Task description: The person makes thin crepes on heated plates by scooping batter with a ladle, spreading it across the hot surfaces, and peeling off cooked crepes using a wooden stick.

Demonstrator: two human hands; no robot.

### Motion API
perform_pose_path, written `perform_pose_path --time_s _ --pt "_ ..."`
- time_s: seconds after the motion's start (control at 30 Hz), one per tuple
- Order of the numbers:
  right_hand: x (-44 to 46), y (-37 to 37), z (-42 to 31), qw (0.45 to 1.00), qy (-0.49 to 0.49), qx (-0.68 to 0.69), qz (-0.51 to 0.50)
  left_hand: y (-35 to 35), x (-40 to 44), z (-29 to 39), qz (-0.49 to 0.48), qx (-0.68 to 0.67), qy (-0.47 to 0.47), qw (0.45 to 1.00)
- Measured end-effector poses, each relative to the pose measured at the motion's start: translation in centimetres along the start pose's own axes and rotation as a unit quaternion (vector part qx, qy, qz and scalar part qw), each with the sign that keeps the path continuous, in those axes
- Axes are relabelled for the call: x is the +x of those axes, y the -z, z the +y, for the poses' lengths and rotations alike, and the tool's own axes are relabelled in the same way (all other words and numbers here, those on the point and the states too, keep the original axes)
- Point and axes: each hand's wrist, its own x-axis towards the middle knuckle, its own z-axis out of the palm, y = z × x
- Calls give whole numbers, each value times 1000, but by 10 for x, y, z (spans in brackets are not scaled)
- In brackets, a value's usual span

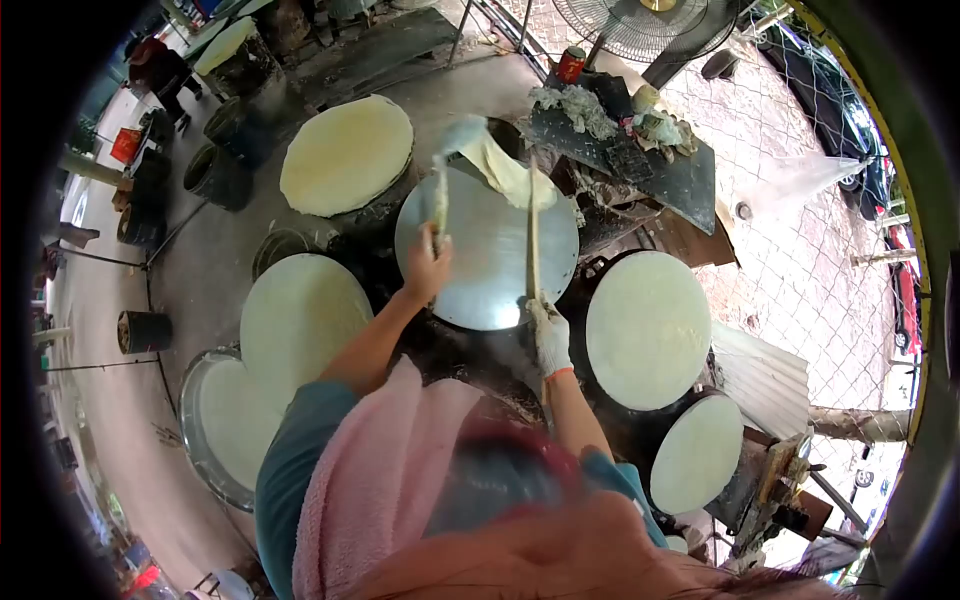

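A round metal griddle lies in front of me, its surface shiny. My left hand is bare and closed round the upright handle of a tool whose pale head is blurred, so its kind is unclear. In a white glove, my right hand grips a long, flat wooden stick that reaches across the griddle. A soft, pale dough sheet hangs in folds at the griddle's far edge, between the tool head and the stick's far end.
Round pale sheets lie on other discs: at the upper left, left, right and lower right. A dark board holds a red can and plastic. A fan stands beyond. Dark buckets and a person are farther left.
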Motion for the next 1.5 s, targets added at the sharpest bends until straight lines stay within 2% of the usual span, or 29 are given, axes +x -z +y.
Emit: perform_pose_path --time_s 0.03,0.1,0.17,0.23,0.3,0.33,0.37,0.43,0.47,0.5,0.57,0.6,0.63,0.7,0.77,0.83,0.87,0.9,0.93,1.0,1.03,1.1,1.17,1.2,1.23,1.3,1.37,1.4,1.5 --pt "-9 -12 -22 997 -72 4 -12 17 0 -3 24 -10 -44 999" --pt "-9 -7 -33 986 -2 -165 -4 48 -3 -2 25 -27 -75 996" --pt "-6 11 -30 984 122 -125 22 72 -3 -2 -16 -44 -52 998" --pt "6 16 -15 999 27 -15 42 76 -7 -15 -61 -32 -25 997" --pt "5 -13 -16 997 15 -81 -3 79 -11 -10 -128 -33 26 991" --pt "-5 -32 -42 994 -66 -75 -33 78 -14 -10 -150 -19 52 987" --pt "1 -37 -41 993 -74 -75 -62 78 -19 -13 -130 -20 25 991" --pt "7 -34 -55 978 39 -201 -30 80 -31 -17 -92 -15 -31 995" --pt "-1 -20 -82 978 -5 -208 -37 83 -39 -15 -76 -39 -32 996" --pt "20 6 -56 994 56 -69 -58 87 -45 -8 -57 -62 -34 996" --pt "50 39 -22 988 96 -122 -7 94 -49 10 -55 -104 13 993" --pt "23 13 -64 994 3 -91 -62 93 -51 23 -79 -122 64 987" --pt "48 15 -22 991 -44 -67 -103 91 -52 30 -100 -143 113 978" --pt "27 -18 -62 976 -123 -75 -164 73 -53 2 -89 -115 105 984" --pt "27 -20 -83 976 -85 -144 -141 71 -54 -16 -69 -20 55 996" --pt "35 6 -104 972 41 -196 -120 78 -62 -6 -37 8 30 999" --pt "76 39 -58 986 34 -59 -153 82 -64 1 -20 2 19 1000" --pt "79 37 -59 995 32 3 -91 85 -68 10 -4 -4 11 1000" --pt "79 38 -59 989 -13 -54 -139 87 -71 24 -20 -45 102 994" --pt "70 18 -72 960 -148 -140 -193 67 -71 -4 -39 -31 102 994" --pt "62 5 -83 943 -173 -147 -241 66 -69 -11 -49 39 68 996" --pt "75 10 -85 939 -21 -232 -253 64 -67 -13 -20 111 16 994" --pt "87 32 -112 940 48 -276 -194 67 -78 10 50 111 -10 993" --pt "131 62 -76 964 20 -198 -177 78 -76 27 -18 74 108 991" --pt "132 56 -84 979 17 -104 -173 75 -80 26 3 72 110 991" --pt "116 42 -117 927 -151 -245 -241 66 -81 17 44 72 106 991" --pt "106 12 -98 922 -163 -161 -313 57 -85 -16 39 95 92 990" --pt "107 6 -91 913 -157 -181 -330 60 -84 -15 24 103 108 988" --pt "128 26 -98 907 -12 -256 -333 65 -92 0 30 121 153 980"
